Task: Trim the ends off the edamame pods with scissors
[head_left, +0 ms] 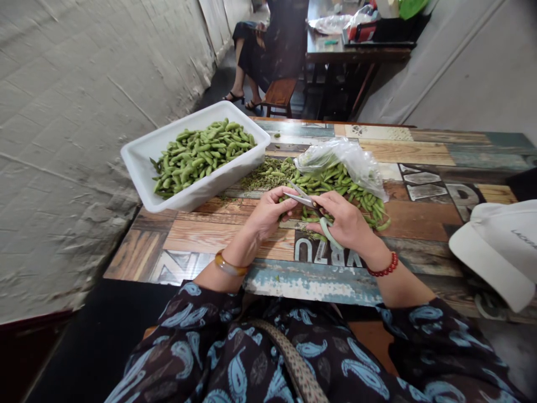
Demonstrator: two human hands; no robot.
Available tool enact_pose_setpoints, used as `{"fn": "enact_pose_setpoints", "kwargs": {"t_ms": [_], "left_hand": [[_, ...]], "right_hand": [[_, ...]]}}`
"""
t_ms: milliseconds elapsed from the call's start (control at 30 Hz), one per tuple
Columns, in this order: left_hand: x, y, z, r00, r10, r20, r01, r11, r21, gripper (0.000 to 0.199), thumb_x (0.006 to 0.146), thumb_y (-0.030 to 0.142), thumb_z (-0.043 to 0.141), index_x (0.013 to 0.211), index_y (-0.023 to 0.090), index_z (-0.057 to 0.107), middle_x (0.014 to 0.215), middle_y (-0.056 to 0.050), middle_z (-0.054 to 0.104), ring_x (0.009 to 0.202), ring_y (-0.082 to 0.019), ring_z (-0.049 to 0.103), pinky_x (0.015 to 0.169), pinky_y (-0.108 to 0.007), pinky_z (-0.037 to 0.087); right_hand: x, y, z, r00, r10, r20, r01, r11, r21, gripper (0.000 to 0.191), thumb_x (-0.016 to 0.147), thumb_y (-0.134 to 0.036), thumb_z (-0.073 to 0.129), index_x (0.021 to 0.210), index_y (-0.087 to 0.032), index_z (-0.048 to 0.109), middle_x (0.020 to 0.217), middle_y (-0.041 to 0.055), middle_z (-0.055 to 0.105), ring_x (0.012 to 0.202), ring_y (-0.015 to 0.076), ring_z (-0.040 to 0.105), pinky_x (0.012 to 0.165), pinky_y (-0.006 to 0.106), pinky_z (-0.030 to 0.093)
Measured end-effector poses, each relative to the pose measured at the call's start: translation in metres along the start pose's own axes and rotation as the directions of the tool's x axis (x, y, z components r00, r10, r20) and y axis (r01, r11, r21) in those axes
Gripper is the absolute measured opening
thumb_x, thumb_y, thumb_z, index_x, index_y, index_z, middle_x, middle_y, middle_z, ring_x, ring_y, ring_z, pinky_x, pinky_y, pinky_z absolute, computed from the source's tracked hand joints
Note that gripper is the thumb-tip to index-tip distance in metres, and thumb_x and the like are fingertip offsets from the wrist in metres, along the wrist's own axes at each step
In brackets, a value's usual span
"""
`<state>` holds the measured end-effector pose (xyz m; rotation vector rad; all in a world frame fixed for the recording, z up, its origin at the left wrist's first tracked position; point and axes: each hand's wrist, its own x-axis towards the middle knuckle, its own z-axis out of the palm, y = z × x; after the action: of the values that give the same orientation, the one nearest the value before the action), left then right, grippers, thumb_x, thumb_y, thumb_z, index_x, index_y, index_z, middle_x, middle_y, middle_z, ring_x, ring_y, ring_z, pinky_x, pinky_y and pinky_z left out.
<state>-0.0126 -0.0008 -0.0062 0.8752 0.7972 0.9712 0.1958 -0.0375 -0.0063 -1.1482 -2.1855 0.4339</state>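
My right hand [346, 221] is wrapped round the pale green handles of a pair of scissors [302, 199], whose blades are parted and point left. Just at the blade tips, my left hand [269, 214] has thumb and fingers pinched together; whatever lies between them is too hidden to make out. Behind and right of the hands, a pile of green edamame pods [371, 202] spills from a clear plastic bag [346, 158]. Small green trimmings [268, 174] lie beyond my left hand. To the left stands a white plastic tub [197, 196] holding a heap of edamame pods [201, 154].
The wood-patterned table [210, 235] carries a white cap [499, 235] at its right end. A rough pale wall [75, 112] runs along the left. Beyond, a person sits near a wooden stool [279, 92], beside another table [356, 54] with bags and a black tray.
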Motion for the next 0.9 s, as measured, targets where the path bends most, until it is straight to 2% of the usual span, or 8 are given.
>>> {"fn": "enact_pose_setpoints", "kwargs": {"t_ms": [433,567,667,767,833,900], "left_hand": [[-0.002,-0.001,0.001,1.000,0.009,0.026,-0.010,0.999,0.048,0.038,0.062,0.036,0.087,0.080,0.015,0.062,0.068,0.002,0.065,0.047,-0.004,0.046,0.042,-0.017,0.028],[-0.002,-0.001,0.000,1.000,-0.010,0.024,0.009,0.999,0.038,0.037,0.064,0.035,0.086,0.079,0.015,0.060,0.065,0.003,0.062,0.047,-0.004,0.046,0.042,-0.017,0.028],[0.000,0.003,-0.002,0.999,-0.023,0.027,0.023,1.000,-0.017,0.034,0.068,0.033,0.084,0.087,0.015,0.063,0.068,0.002,0.060,0.049,-0.004,0.046,0.042,-0.016,0.028],[0.000,0.008,-0.004,0.999,-0.027,0.047,0.032,0.994,-0.100,0.037,0.070,0.031,0.080,0.100,0.016,0.066,0.069,0.003,0.056,0.050,-0.004,0.045,0.041,-0.016,0.028],[0.000,0.010,-0.004,0.998,-0.022,0.058,0.029,0.992,-0.120,0.032,0.070,0.031,0.079,0.094,0.016,0.064,0.069,0.004,0.054,0.051,-0.005,0.046,0.041,-0.016,0.028],[0.000,0.009,-0.004,0.998,-0.015,0.057,0.019,0.998,-0.060,0.027,0.073,0.033,0.077,0.085,0.018,0.060,0.069,0.004,0.054,0.048,-0.005,0.043,0.040,-0.017,0.026]], "right_hand": [[0.000,0.002,-0.001,1.000,-0.019,0.022,0.019,1.000,0.004,0.049,0.088,-0.044,0.069,0.131,-0.024,0.058,0.104,0.0097,0.063,0.090,0.0254,0.064,0.077,0.038,0.056],[-0.001,0.004,0.000,0.999,-0.036,0.024,0.035,0.999,0.018,0.044,0.089,-0.044,0.067,0.127,-0.023,0.060,0.104,0.0100,0.065,0.092,0.0258,0.066,0.080,0.038,0.056],[-0.001,0.008,0.001,0.999,-0.044,-0.028,0.044,0.999,0.012,0.043,0.089,-0.046,0.067,0.124,-0.022,0.061,0.103,0.0107,0.067,0.094,0.0266,0.066,0.082,0.039,0.056],[0.001,0.014,0.000,0.991,-0.001,-0.132,0.001,1.000,0.005,0.044,0.089,-0.047,0.067,0.124,-0.020,0.062,0.101,0.0111,0.068,0.093,0.0268,0.067,0.084,0.041,0.056],[0.002,0.016,-0.002,0.982,0.030,-0.186,-0.031,1.000,0.002,0.045,0.088,-0.048,0.067,0.123,-0.020,0.063,0.098,0.0108,0.069,0.093,0.0269,0.067,0.084,0.042,0.056],[0.003,0.018,-0.004,0.977,0.053,-0.209,-0.054,0.999,0.001,0.044,0.088,-0.048,0.068,0.122,-0.020,0.064,0.096,0.0101,0.070,0.093,0.0271,0.068,0.085,0.042,0.056]]}}
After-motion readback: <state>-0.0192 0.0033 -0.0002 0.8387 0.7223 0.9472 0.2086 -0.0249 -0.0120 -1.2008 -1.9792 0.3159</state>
